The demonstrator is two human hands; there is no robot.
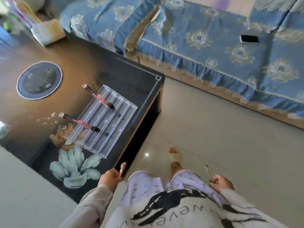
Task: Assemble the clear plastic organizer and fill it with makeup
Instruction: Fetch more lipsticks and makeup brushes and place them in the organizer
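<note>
Head view: hip-level left hand [109, 177] grips pink brush [122, 168], right hand [221, 182] grips slim brush [208, 172]

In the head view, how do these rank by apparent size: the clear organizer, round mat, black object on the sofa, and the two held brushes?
1. organizer
2. round mat
3. black object, far off
4. left brush and right brush: alike, partly hidden, unranked

The person wore a grey sweatshirt [125, 216] with black lettering and brushstroke print, its sleeves [92, 204] ending just behind the left hand [109, 177] and right hand [221, 182], lilac patterned trousers [143, 185] and a cream slipper [174, 157].
</note>
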